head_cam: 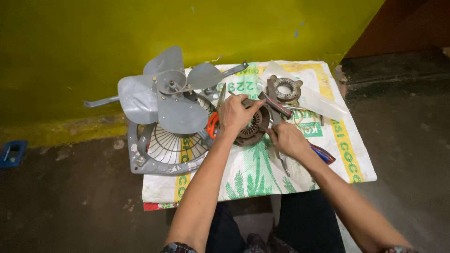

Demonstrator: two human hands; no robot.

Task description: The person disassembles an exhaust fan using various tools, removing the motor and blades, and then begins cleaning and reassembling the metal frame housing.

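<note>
My left hand [236, 115] rests on a round motor stator [253, 129] with copper windings, gripping its top edge. My right hand [287, 139] holds a thin metal tool [279, 117] whose tip lies against the stator's right side. A grey fan [161, 93] with several blades stands on a round wire grille frame [161, 150] to the left of my left hand. All of this lies on a white woven sack [347, 154] with green and yellow print.
A second round motor part [286, 89] and a clear plastic sheet [318, 100] lie at the back of the sack. A red-handled tool [323, 153] shows beneath my right wrist. A yellow wall [93, 37] rises behind; a small blue object [13, 152] sits at far left on the dark floor.
</note>
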